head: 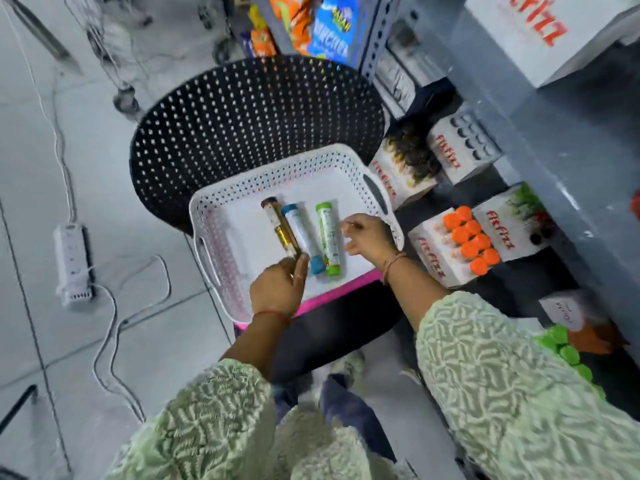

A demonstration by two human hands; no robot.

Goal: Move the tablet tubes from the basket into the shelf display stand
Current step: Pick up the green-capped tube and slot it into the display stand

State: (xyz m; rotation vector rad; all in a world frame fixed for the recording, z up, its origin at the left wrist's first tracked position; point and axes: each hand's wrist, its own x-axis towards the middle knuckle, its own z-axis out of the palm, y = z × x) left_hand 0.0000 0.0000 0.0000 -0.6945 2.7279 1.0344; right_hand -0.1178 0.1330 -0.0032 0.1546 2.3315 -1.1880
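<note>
A white perforated basket (221,237) rests on a black chair seat and holds three tablet tubes side by side. My left hand (278,289) grips the near end of the brown-capped amber tube (278,223). The blue-capped white tube (300,232) lies in the middle and the green tube (328,233) on the right. My right hand (369,237) hovers over the basket's right side with fingers spread, just right of the green tube, holding nothing. On the shelf to the right stand white display boxes; one (429,251) holds several orange-capped tubes (471,240).
The black perforated chair back (249,119) rises behind the basket. More display boxes (460,150) sit further along the grey shelf, with green caps (568,351) lower right. A power strip (72,261) and cables lie on the floor at left.
</note>
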